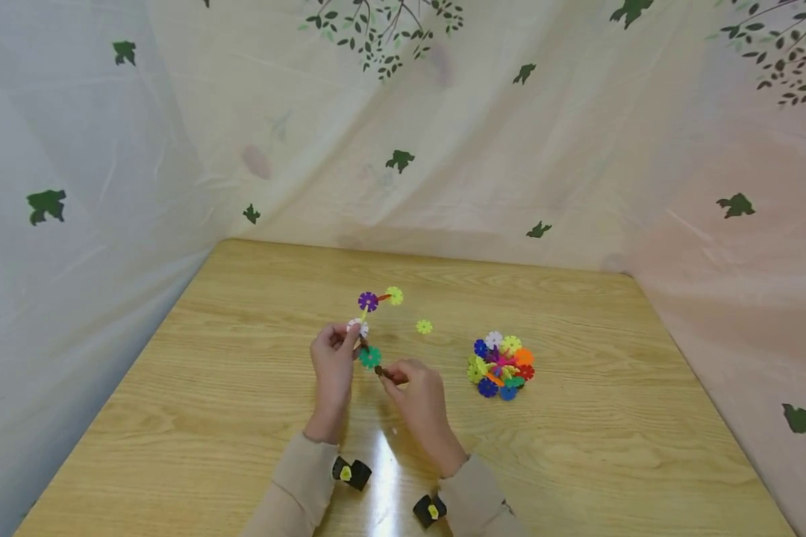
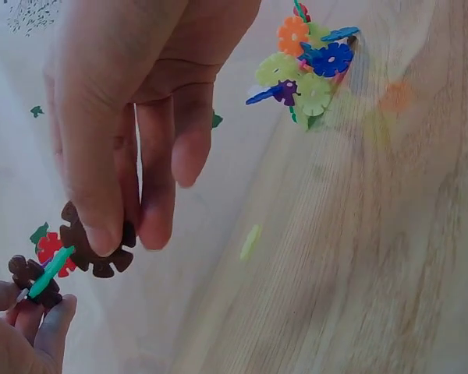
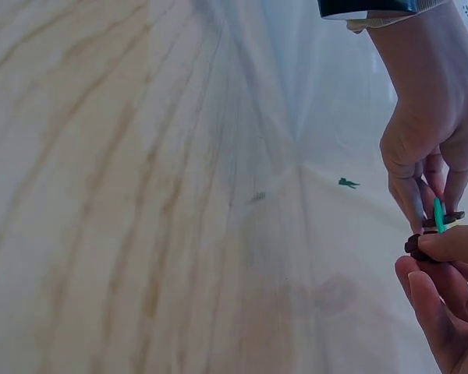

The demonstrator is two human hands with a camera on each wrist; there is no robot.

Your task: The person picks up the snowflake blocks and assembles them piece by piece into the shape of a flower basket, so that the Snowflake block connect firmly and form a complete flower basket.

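A chain of notched plastic snowflake discs hangs between both hands. Its far end bends away through a white disc [image 1: 357, 328], a purple disc [image 1: 368, 301] and a yellow disc [image 1: 394, 296]. My left hand [image 1: 332, 365] pinches a brown disc [image 2: 82, 241] of this chain between thumb and fingers. Slotted to that one is a green disc [image 1: 370, 357], edge-on in the left wrist view. With thumb and fingertips my right hand [image 1: 419, 395] holds a second, dark brown disc [image 3: 415, 248] at the green disc's near edge; whether they are fully joined I cannot tell.
A loose yellow-green disc [image 1: 425, 327] lies on the wooden table [image 1: 578, 447] beyond the right hand. To the right stands a ball-like cluster of many-coloured joined discs [image 1: 508, 393]. Pale cloth [image 1: 443, 186] printed with green leaves encloses the table's back and sides.
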